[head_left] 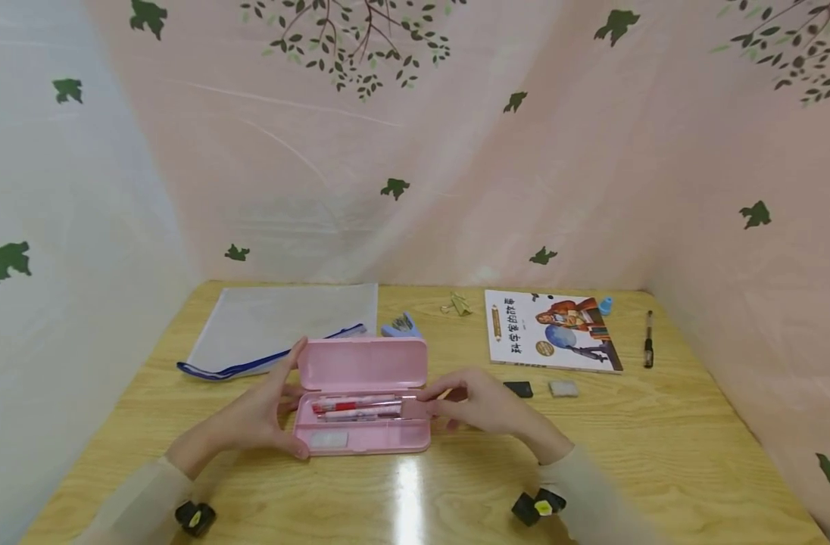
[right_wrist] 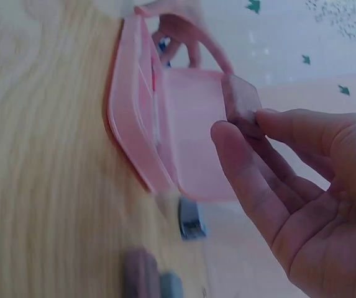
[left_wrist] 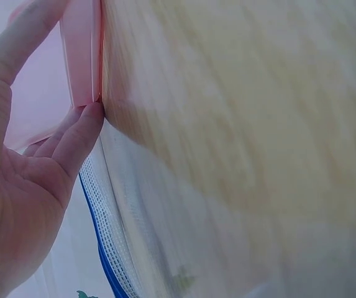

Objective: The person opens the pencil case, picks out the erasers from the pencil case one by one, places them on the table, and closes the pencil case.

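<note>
A pink pencil case [head_left: 363, 363] lies with its lid raised, several pens [head_left: 357, 406] and a white eraser [head_left: 329, 439] inside. My left hand [head_left: 261, 412] grips the left end of the case, thumb at the front corner and fingers behind. In the left wrist view, fingertips touch the pink wall [left_wrist: 81, 56]. Over the right end of the case, my right hand [head_left: 479, 401] pinches a small brownish-pink block, likely an eraser [right_wrist: 243, 102], between thumb and fingers. The right wrist view shows this block held above the case's edge.
Behind the case lie a clear zip pouch [head_left: 285, 318] with blue trim and a blue stapler [head_left: 402, 325]. To the right are a yellow binder clip [head_left: 461, 304], a book [head_left: 551, 333], a black block [head_left: 519, 389], a grey block [head_left: 563, 388], a blue cap-like piece [head_left: 606, 305] and a pen [head_left: 649, 341].
</note>
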The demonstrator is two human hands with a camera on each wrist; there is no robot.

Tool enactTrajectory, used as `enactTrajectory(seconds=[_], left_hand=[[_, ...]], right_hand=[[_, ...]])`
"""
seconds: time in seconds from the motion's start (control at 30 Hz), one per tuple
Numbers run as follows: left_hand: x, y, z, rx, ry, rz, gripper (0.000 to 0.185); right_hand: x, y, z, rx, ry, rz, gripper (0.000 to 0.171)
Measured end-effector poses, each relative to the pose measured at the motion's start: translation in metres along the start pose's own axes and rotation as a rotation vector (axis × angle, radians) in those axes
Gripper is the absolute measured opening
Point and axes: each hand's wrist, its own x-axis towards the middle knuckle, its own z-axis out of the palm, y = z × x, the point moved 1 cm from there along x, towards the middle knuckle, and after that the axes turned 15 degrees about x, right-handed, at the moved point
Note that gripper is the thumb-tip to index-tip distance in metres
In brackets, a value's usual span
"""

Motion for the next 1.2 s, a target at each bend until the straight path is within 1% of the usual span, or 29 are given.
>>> enactTrajectory(seconds=[0.03,0.13,0.23,0.27,0.37,0.47,0.63,0.83,1.03,1.2], left_hand=[[0.0,0.0,0.0,-0.002,0.001,0.002,0.152],[0.001,-0.001,0.001,-0.002,0.002,0.001,0.152],[0.001,-0.001,0.001,-0.003,0.004,-0.002,0.153],[0.001,-0.001,0.001,-0.004,0.002,-0.001,0.153],[0.0,-0.001,0.001,-0.004,-0.002,0.001,0.152],[0.0,-0.001,0.0,-0.003,-0.006,-0.001,0.152],[0.001,0.0,-0.001,0.003,-0.002,-0.004,0.152],[0.003,0.002,-0.002,0.0,-0.006,0.001,0.152],[0.004,0.001,-0.002,-0.005,-0.01,-0.001,0.152],[0.003,0.0,-0.002,-0.008,-0.014,-0.016,0.151]], right_hand=[[-0.006,-0.001,-0.008,0.004,0.008,0.002,0.018],[-0.024,-0.002,-0.03,-0.039,0.033,-0.035,0.019],[-0.041,0.0,-0.049,-0.064,0.058,-0.036,0.021],[-0.046,0.001,-0.055,-0.072,0.069,-0.025,0.022],[-0.061,0.007,-0.07,-0.065,0.098,0.052,0.024],[-0.074,0.016,-0.081,-0.08,0.122,0.11,0.025],[-0.089,0.032,-0.09,-0.083,0.119,0.157,0.026],[-0.098,0.048,-0.096,-0.03,0.077,0.171,0.025],[-0.1,0.053,-0.098,0.009,0.092,0.195,0.03],[-0.1,0.054,-0.099,0.012,0.114,0.206,0.033]])
